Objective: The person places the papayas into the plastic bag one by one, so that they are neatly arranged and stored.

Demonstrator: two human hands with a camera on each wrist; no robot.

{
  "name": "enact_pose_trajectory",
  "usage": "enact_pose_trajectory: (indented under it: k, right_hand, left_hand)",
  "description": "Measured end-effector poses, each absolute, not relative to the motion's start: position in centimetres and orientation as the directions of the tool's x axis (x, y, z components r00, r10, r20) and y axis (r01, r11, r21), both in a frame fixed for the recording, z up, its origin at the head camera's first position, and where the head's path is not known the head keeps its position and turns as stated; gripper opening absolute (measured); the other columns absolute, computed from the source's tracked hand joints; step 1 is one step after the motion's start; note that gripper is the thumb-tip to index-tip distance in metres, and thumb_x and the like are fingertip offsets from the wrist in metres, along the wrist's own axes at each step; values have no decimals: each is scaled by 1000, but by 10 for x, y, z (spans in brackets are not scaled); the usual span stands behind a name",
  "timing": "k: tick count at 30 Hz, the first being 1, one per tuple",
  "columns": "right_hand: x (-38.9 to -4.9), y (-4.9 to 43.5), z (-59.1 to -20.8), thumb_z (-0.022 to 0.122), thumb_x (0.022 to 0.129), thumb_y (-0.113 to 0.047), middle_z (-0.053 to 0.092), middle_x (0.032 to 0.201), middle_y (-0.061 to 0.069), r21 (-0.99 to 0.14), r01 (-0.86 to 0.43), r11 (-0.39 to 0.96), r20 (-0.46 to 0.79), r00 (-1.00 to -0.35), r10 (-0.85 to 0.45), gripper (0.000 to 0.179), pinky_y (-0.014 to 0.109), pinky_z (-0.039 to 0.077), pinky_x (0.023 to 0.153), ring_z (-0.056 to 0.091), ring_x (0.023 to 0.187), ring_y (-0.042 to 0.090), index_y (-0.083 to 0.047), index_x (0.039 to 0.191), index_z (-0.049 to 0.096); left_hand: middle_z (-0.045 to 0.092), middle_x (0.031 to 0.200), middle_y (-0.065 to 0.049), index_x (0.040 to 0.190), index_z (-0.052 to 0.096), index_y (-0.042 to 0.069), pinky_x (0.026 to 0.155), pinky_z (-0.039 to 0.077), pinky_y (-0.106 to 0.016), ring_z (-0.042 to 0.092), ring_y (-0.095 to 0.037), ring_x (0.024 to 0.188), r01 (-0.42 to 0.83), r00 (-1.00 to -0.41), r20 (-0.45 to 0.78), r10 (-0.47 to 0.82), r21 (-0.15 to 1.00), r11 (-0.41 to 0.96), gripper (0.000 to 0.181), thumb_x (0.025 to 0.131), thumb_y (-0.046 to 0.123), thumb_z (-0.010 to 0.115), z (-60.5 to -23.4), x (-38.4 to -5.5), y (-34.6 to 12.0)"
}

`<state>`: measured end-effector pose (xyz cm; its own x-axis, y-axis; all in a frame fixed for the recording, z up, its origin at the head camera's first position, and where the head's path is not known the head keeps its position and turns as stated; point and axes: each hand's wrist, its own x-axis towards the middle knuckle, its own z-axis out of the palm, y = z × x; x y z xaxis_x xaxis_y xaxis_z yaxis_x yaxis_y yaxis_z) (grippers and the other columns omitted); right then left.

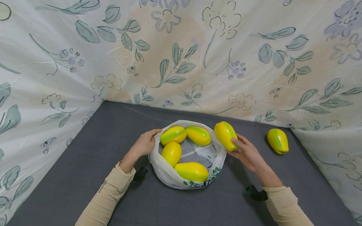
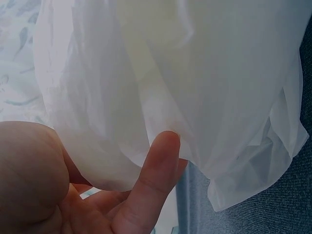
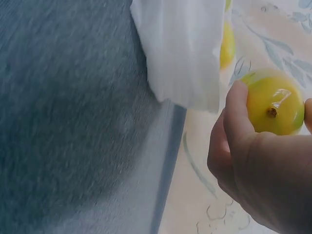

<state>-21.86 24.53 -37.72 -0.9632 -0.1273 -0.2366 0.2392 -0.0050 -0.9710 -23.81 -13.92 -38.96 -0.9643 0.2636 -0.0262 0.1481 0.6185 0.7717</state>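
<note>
A white plastic bag [image 1: 161, 177] with a wide round mouth sits on the dark table. Inside it lie several glossy yellow-green papayas [image 1: 192, 171], set around a bare patch of the bag's bottom. At the bag's left rim, my left hand [image 1: 143, 143] pinches the plastic; the left wrist view has its thumb [image 2: 158, 161] on the near side of the white film. My right hand [image 1: 248, 154] grips another papaya [image 1: 224, 134] beside the bag's right rim, raised above the table. The right wrist view shows that papaya's stem end [image 3: 272, 112] between thumb and fingers.
One more papaya [image 1: 278, 141] lies on the table [image 1: 198, 208] to the right, near its edge. Cloth [image 1: 181, 78] printed with leaves and flowers hangs behind the table and along both sides.
</note>
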Motion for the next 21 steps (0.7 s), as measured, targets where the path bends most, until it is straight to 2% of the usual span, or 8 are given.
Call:
enact_pose_trajectory:
  k: [5, 12, 18, 21]
  right_hand:
    - [-216, 235, -377, 54, 99, -31, 21, 146, 18, -970, 245, 8, -243, -957, -159, 76, 38, 45, 93, 44, 114, 27, -6, 153, 7]
    - [-212, 220, -376, 55, 98, -28, 24, 143, 19, -968, 250, 23, -249, -945, -213, 73, 38, 46, 91, 49, 110, 25, -5, 151, 11]
    - [-210, 208, -379, 54, 99, -26, 25, 143, 19, -967, 255, 23, -251, -929, -273, 72, 40, 45, 93, 49, 110, 24, -5, 151, 10]
    - [-209, 202, -381, 55, 99, -24, 26, 142, 21, -965, 263, 16, -256, -920, -296, 72, 42, 43, 94, 48, 111, 24, -5, 152, 10]
  left_hand:
    - [44, 140, -22, 141, 43, 1, 52, 35, -31, 27, -16, 47, 161, -963, -11, 269, 777, 608, 44, 98, -3, 36, -390, -238, -140]
    - [44, 140, -22, 141, 43, 1, 52, 35, -31, 27, -17, 48, 167, -962, -6, 274, 780, 603, 43, 99, -2, 37, -390, -237, -140]
    - [44, 141, -21, 142, 43, 2, 55, 36, -32, 33, -20, 53, 161, -962, -16, 274, 775, 611, 43, 99, -2, 37, -390, -238, -141]
    - [44, 141, -22, 141, 43, 1, 58, 38, -33, 41, -22, 62, 168, -961, -13, 277, 766, 621, 43, 99, -2, 37, -390, -238, -141]
